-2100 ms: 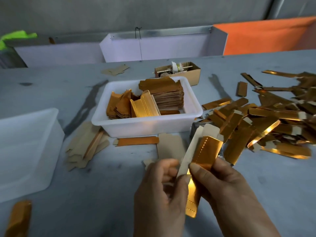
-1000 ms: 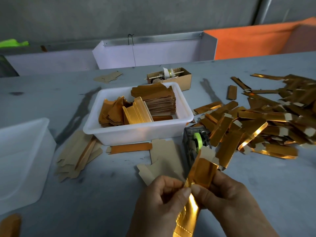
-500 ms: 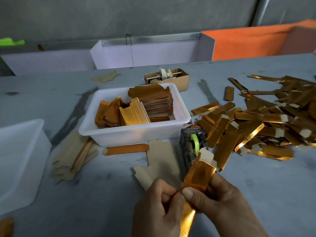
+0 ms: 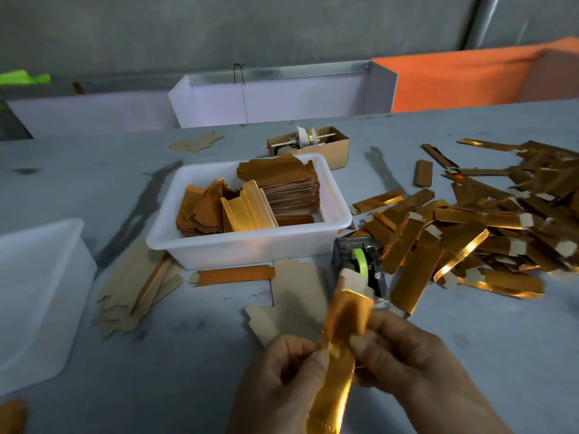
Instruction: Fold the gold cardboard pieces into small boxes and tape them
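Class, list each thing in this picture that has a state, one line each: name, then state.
gold piece: partly folded, held in both hands
left hand: pinching it
right hand: pinching it
white tub: open, holds flat gold blanks
tape dispenser: loaded with a green roll
gold pile: folded pieces, loose

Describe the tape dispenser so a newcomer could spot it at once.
Find the white plastic tub of gold cardboard blanks mid-table. At its near right corner, beside the heap of folded gold boxes, sits the tape dispenser: the only grey object there, with a bright green roll.

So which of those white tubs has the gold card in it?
The middle white tub, beside the tape dispenser; the left tub shows none.
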